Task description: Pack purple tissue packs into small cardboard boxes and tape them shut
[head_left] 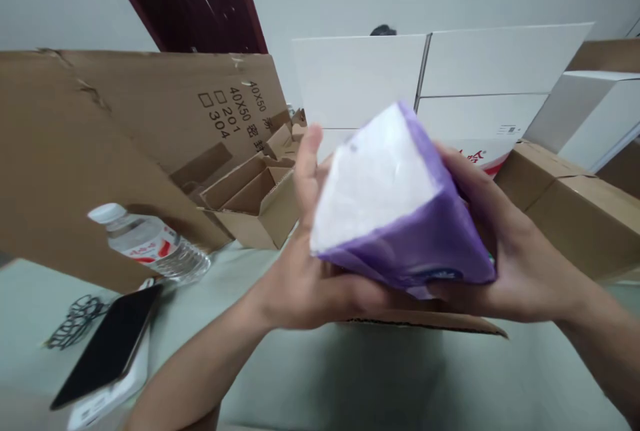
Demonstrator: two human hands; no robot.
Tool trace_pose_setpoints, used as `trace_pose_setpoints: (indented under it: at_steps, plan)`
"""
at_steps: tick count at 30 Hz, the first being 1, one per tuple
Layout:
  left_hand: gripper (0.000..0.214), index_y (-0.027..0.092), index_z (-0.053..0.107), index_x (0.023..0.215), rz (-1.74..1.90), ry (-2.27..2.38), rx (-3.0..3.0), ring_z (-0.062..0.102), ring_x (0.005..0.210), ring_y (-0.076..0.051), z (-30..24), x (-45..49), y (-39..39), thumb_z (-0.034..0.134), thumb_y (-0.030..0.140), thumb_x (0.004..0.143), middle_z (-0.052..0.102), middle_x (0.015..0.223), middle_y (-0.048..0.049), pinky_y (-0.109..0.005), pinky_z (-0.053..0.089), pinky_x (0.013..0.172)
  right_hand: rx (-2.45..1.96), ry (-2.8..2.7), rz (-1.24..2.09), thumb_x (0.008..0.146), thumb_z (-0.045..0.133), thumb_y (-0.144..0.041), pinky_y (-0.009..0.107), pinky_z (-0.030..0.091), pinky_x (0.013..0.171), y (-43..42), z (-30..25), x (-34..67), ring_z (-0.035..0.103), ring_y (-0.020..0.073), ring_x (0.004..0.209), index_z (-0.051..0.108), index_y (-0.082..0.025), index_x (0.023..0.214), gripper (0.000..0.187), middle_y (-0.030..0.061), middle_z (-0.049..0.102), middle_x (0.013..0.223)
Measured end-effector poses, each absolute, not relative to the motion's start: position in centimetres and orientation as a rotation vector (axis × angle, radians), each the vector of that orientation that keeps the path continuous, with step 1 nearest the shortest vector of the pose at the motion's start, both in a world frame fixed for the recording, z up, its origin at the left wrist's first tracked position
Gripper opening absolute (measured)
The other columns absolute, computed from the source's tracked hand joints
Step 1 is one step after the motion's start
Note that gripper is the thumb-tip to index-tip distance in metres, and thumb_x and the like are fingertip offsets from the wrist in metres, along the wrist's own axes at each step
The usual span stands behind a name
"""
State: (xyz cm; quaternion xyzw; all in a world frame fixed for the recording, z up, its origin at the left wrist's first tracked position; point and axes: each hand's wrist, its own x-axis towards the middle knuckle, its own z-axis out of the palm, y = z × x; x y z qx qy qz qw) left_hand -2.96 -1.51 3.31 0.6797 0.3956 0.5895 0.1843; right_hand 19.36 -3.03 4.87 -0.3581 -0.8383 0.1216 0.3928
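Observation:
A purple and white plastic-wrapped pack of tissues is held up in front of me, tilted, its white face turned up and to the left. My left hand supports it from the left and below, with the thumb sticking up beside it. On the other side my right hand grips it, fingers wrapped over the far edge and thumb beneath. Below the pack, the edge of a brown cardboard piece shows; the rest of it is hidden by the pack and hands.
At left, a large cardboard panel stands behind a water bottle, a black phone and a black coiled item. A small open box sits behind my left hand. White boxes and a brown carton stand behind and right.

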Motion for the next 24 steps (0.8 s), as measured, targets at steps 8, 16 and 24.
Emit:
trace_pose_setpoints:
  at_steps: [8, 16, 24]
  plan:
    - [0.055, 0.039, 0.049, 0.138, 2.010, 0.849, 1.850, 0.033, 0.145, -0.027, -7.2, -8.4, -3.7, 0.054, 0.058, 0.087, 0.039, 0.149, -0.0011, -0.050, 0.034, 0.119, -1.152, -2.413, 0.156, 0.069, 0.080, -0.051, 0.054, 0.058, 0.092, -4.0, -0.2, 23.0, 0.053, 0.0427, 0.127, 0.018, -0.036, 0.158, 0.109, 0.0145, 0.038, 0.150]
    - [0.014, 0.030, 0.069, 0.088, 1.669, 1.153, 2.075, 0.030, 0.147, -0.026, -10.5, -6.9, -6.4, 0.057, 0.023, 0.092, 0.029, 0.157, 0.0012, -0.047, 0.041, 0.114, -1.266, -2.148, 0.236, 0.095, 0.053, -0.043, 0.056, 0.048, 0.104, -3.3, -0.3, 26.4, 0.048, 0.0338, 0.135, 0.051, -0.040, 0.142, 0.048, 0.0037, 0.049, 0.149]
    - [0.016, 0.028, 0.069, 0.084, 1.652, 1.212, 1.968, 0.039, 0.144, -0.027, -10.0, -6.7, -7.1, 0.058, 0.018, 0.090, 0.029, 0.161, 0.0044, -0.044, 0.046, 0.111, -1.353, -1.592, 0.961, 0.088, 0.061, -0.055, 0.044, 0.055, 0.096, -0.8, -8.7, 30.3, 0.058, 0.0299, 0.125, 0.048, -0.031, 0.143, 0.062, 0.0104, 0.058, 0.141]
